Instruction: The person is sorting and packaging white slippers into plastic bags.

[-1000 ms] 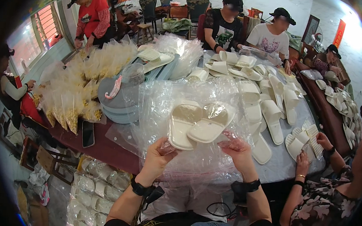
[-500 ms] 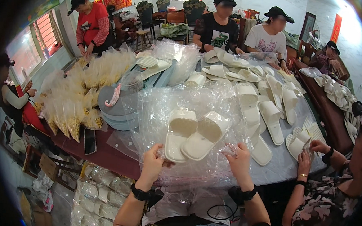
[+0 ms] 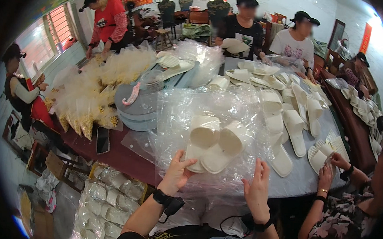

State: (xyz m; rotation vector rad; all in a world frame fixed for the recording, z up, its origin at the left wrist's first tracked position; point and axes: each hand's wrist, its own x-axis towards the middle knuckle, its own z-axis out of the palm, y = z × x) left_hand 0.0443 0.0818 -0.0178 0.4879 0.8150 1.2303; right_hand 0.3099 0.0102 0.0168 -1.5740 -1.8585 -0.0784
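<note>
A pair of white slippers [image 3: 217, 159] sits in front of me among clear plastic bags [image 3: 178, 114]. The two overlap at the heel ends nearest me; whether film covers them is hard to tell. Fingers of my left hand [image 3: 179, 173] close on the left slipper's near edge, with film around it. To the right of the pair, my right hand [image 3: 257, 190] is raised over the film's near edge, fingers stretched up and thumb apart, holding nothing.
Loose white slippers [image 3: 293, 131] pile up at right. Left are bags of yellow pieces [image 3: 85, 116], a phone [image 3: 103, 140] and a round grey-blue container [image 3: 134, 111]. Wrapped slippers [image 3: 105, 206] fill a container below the table. A co-worker's hands [image 3: 330, 171] handle slippers close on my right.
My right hand has let go of the film and opened. My left hand has shifted from the film onto the slipper's edge. The view has turned slightly left.
</note>
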